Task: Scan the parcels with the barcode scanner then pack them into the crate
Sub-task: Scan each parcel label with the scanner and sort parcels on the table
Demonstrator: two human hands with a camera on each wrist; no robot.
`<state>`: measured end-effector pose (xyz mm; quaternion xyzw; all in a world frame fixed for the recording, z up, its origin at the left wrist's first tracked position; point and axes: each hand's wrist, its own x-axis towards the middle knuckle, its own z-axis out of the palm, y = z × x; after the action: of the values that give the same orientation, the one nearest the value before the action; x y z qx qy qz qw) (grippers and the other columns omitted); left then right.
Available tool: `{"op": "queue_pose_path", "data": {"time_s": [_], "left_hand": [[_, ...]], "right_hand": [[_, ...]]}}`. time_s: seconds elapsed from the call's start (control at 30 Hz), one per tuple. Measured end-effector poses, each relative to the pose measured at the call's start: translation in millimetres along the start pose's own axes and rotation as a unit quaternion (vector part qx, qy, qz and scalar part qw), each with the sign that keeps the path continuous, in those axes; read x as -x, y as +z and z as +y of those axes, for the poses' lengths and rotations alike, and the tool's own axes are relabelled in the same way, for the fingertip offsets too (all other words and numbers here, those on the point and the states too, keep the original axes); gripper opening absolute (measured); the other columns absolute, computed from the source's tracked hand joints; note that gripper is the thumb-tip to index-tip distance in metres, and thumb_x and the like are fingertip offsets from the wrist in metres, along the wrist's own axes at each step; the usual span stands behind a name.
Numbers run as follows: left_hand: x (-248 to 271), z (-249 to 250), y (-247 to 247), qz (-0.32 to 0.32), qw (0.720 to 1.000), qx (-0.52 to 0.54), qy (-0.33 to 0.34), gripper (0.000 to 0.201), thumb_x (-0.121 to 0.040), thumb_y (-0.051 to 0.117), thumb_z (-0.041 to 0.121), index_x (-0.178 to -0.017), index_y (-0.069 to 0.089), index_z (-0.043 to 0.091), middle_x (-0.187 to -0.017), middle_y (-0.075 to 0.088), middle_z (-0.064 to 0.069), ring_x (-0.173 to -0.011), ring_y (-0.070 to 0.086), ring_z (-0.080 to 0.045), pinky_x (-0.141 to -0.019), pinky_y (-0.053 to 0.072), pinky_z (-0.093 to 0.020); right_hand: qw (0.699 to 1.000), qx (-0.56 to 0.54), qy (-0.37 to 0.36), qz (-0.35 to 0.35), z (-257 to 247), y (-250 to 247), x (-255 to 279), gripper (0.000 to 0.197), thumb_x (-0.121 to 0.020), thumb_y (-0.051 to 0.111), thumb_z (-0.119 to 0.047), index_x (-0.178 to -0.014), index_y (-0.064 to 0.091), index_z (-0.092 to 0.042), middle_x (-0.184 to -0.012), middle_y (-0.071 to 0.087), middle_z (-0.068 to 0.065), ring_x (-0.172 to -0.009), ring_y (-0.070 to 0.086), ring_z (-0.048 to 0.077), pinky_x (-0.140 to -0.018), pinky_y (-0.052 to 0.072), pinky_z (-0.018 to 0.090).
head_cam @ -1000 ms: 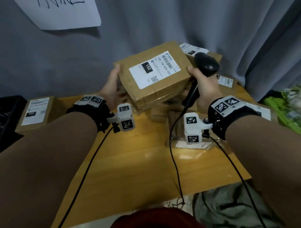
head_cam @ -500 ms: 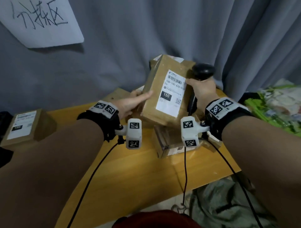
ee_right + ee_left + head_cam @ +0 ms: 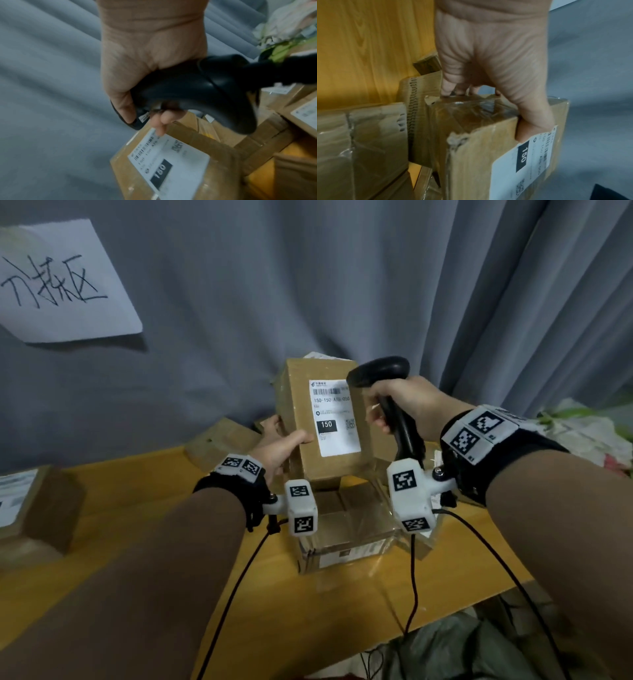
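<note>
A brown cardboard parcel (image 3: 322,419) with a white shipping label marked 150 stands nearly upright above the table, label toward me. My left hand (image 3: 281,443) grips its left side, thumb on the front face and fingers behind; the left wrist view shows the thumb beside the label on the parcel (image 3: 488,148). My right hand (image 3: 404,405) holds the black barcode scanner (image 3: 380,371) by its handle, head pointing left over the top right of the label. In the right wrist view the scanner (image 3: 197,89) sits just above the parcel (image 3: 171,169). No crate is in view.
More cardboard parcels lie on the wooden table (image 3: 171,535): a taped one (image 3: 346,535) under my hands, one at the left edge (image 3: 30,508), one behind at the curtain (image 3: 219,440). Grey curtain behind; a handwritten paper sign (image 3: 61,285) hangs upper left. Scanner cable (image 3: 414,577) trails down.
The parcel has been turned from lying tilted to nearly upright and now rests in my left hand alone. My right hand has let go of its edge and swung the scanner head over the label.
</note>
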<state>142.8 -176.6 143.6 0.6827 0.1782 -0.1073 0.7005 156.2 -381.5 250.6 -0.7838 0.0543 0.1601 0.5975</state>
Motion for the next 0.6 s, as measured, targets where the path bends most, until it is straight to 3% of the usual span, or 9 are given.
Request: {"op": "queue_pose_path", "data": {"time_s": [0.13, 0.4, 0.6], "left_hand": [[-8.7, -15.0, -0.8, 0.010, 0.999, 0.041, -0.021, 0.089, -0.071, 0.076, 0.029, -0.143, 0.025, 0.037, -0.124, 0.059, -0.002, -0.109, 0.061, -0.028, -0.092, 0.050, -0.056], [-10.1, -19.1, -7.5, 0.002, 0.998, 0.050, -0.028, 0.076, -0.081, 0.073, 0.028, -0.143, 0.028, 0.036, -0.123, 0.063, -0.002, -0.108, 0.063, -0.026, -0.090, 0.052, -0.054], [-12.6, -21.4, -14.9, 0.000, 1.000, 0.011, -0.020, 0.087, -0.072, 0.078, 0.040, -0.144, 0.031, 0.037, -0.123, 0.064, 0.000, -0.108, 0.064, -0.025, -0.091, 0.051, -0.055]], "right_hand": [[0.999, 0.034, 0.041, -0.002, 14.5, 9.8, -3.3, 0.025, -0.085, 0.069, -0.024, -0.078, 0.057, -0.003, -0.063, 0.061, 0.016, -0.042, 0.051, 0.019, -0.042, 0.044, 0.024], [0.998, 0.054, 0.025, -0.007, 4.9, 25.7, -3.0, 0.021, -0.085, 0.066, -0.017, -0.073, 0.055, -0.004, -0.063, 0.059, 0.015, -0.036, 0.049, 0.015, -0.039, 0.041, 0.021], [0.995, 0.099, 0.015, 0.009, -6.2, 20.7, 1.0, 0.008, -0.079, 0.059, -0.006, -0.072, 0.060, -0.003, -0.057, 0.056, 0.010, -0.043, 0.049, 0.017, -0.044, 0.043, 0.023]]}}
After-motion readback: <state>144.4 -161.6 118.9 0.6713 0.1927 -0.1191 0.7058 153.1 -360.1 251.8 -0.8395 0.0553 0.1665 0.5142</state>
